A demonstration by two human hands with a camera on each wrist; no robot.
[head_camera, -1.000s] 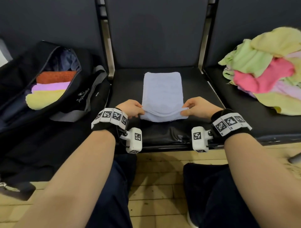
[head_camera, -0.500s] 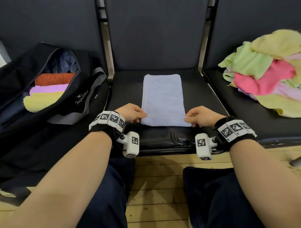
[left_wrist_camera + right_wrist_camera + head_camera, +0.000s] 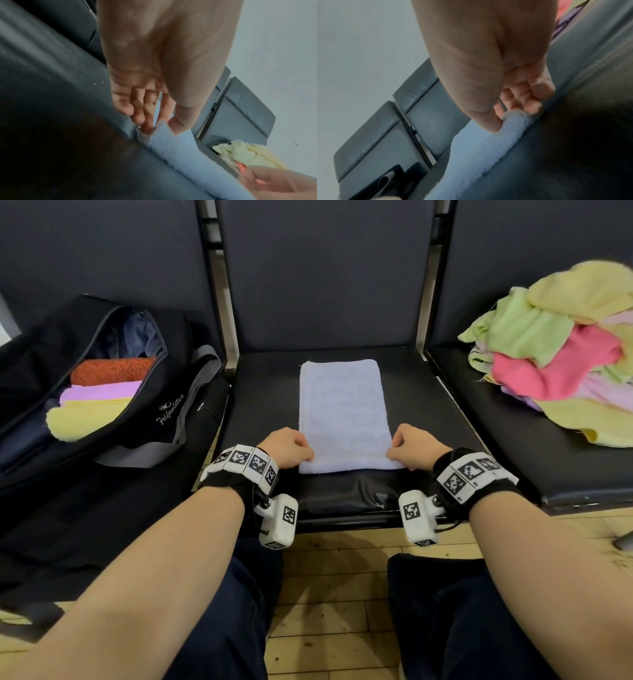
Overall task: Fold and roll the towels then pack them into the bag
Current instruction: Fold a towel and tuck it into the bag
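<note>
A light blue towel, folded into a long strip, lies flat on the middle black seat. My left hand pinches its near left corner, and my right hand pinches its near right corner. In the left wrist view the left hand holds the blue towel between thumb and fingers. In the right wrist view the right hand grips the blue towel at its edge the same way. The open black bag on the left seat holds orange, purple and yellow rolled towels.
A heap of loose towels, green, pink, yellow and lilac, sits on the right seat. Metal frame posts separate the seats. My knees and a wooden floor are below the seat's front edge.
The near end of the towel, lifted and curled a second ago, now lies flat again. Both hands have drawn back toward the seat's front edge with the corners.
</note>
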